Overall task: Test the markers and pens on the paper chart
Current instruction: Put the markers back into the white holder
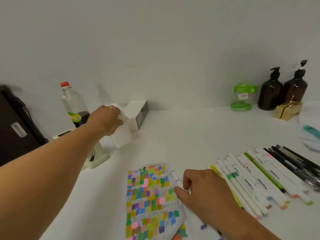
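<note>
A white table (199, 129) carries the paper chart (149, 201), a grid of coloured swatches lying near the front edge. Just right of it, a row of markers and pens (259, 179) lies side by side. At the back wall stand two brown pump bottles (270, 92) and a red-capped clear bottle (72, 101). The left hand (108, 119) reaches to an open white box (138, 113), fingers curled on a crumpled white tissue (121, 112). The right hand (206, 193) pinches a white marker (177, 179) at the chart's right edge.
</note>
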The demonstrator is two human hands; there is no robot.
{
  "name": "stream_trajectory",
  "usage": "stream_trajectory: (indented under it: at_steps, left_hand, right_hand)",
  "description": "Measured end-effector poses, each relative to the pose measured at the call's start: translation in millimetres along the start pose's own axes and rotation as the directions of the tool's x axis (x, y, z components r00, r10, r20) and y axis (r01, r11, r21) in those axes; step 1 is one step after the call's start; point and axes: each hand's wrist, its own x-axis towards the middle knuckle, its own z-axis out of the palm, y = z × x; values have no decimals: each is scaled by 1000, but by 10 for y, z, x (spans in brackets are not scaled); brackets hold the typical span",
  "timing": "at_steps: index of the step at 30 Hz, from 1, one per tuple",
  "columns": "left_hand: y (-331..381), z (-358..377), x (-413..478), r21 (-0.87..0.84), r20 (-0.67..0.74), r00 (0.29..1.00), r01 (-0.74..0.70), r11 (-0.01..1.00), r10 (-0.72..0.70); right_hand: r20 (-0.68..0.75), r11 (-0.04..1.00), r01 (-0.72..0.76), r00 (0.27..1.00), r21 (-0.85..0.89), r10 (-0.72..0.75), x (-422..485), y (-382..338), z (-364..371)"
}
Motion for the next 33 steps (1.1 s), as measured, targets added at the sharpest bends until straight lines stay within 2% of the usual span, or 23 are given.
stream_trajectory:
  at_steps: [3, 7, 12, 15, 17, 19, 21, 23, 25, 26, 28, 31, 33]
  left_hand:
    - [180, -242, -297, -240, -93, 996, -38, 970, 16]
    - [434, -490, -916, -373, -151, 983, -151, 915, 101]
    - [712, -615, -1691, -369, -220, 952, -285, 885, 215]
    - [834, -585, -2011, -325, -286, 918, -364, 873, 276]
    - [906, -526, -2101, -252, -318, 894, -401, 881, 316]
    - [938, -485, -2152, -276, -377, 876, -417, 866, 302]
    - [902, -408, -2198, -401, -459, 864, -411, 819, 209]
    - [802, -277, -2233, -622, -416, 908, -326, 712, 53]
    - [706, -114, -2232, -851, -207, 977, -153, 503, -53]
    - [685, -19, -2206, -915, -87, 995, -59, 400, -54]
    - [705, 157, -2149, -962, 78, 997, 71, 262, 19]
    - [786, 366, -2066, -989, 127, 985, 116, 93, 116]
    - [844, 430, -2012, -993, 121, 982, 119, 21, 144]
  right_hand:
    - [-12, 1000, -11, 1000, -17, 10, -14, -7, -33]
    - [-26, 1000, -20, 999, -18, 19, -45, -14, -85]
    - [-25, 997, -72, 997, -22, 72, -162, -5, -214]
    - [35, 987, -118, 993, 106, 115, -315, -9, -255]
    - [81, 984, -128, 990, 121, 118, -403, -9, -301]
    - [71, 989, -124, 990, 77, 118, -470, -3, -367]
    - [15, 993, -119, 993, 18, 119, -507, 35, -423]
    - [-22, 993, -105, 994, -45, 104, -521, 83, -459]
    - [-23, 994, -93, 996, -55, 92, -518, 115, -479]
    - [-12, 994, -93, 996, -58, 92, -517, 117, -480]
    - [34, 990, -112, 993, -91, 115, -496, 103, -464]
    - [83, 970, -151, 982, -191, 170, -408, 40, -428]
    - [121, 950, -153, 974, -273, 192, -329, -10, -388]
